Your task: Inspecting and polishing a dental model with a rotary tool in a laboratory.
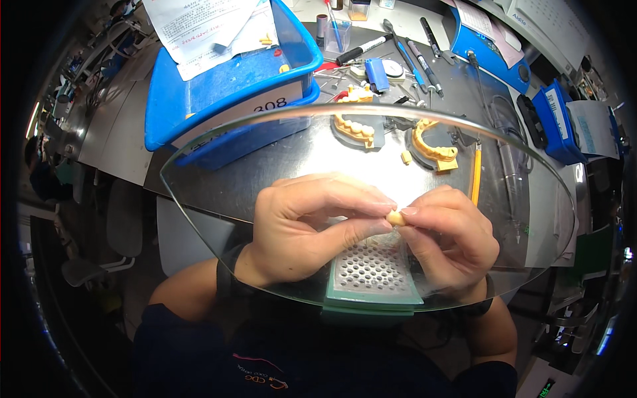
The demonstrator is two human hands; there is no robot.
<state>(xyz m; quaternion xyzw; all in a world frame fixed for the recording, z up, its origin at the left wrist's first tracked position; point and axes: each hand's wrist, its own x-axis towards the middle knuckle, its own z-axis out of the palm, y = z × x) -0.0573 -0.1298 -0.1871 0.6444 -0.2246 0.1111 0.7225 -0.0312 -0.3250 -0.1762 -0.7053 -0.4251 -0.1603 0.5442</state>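
Piece (396, 218) sits pinched between left grip (298, 227) and right grip (459, 233).

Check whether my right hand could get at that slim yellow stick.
Probably yes: nothing visible separates the yellow stick from your right hand, though it helps hold a small rounded cream piece.

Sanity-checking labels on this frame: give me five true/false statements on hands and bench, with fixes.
1. The left hand and right hand both pinch a small yellowish piece. True.
2. The small yellowish piece lies loose on the perforated plate. False: it is held between the hands.
3. Two yellowish dental models sit beyond the hands. True.
4. The large blue bin stands right of the models. False: left.
5. A clear panel is above the hands. True.
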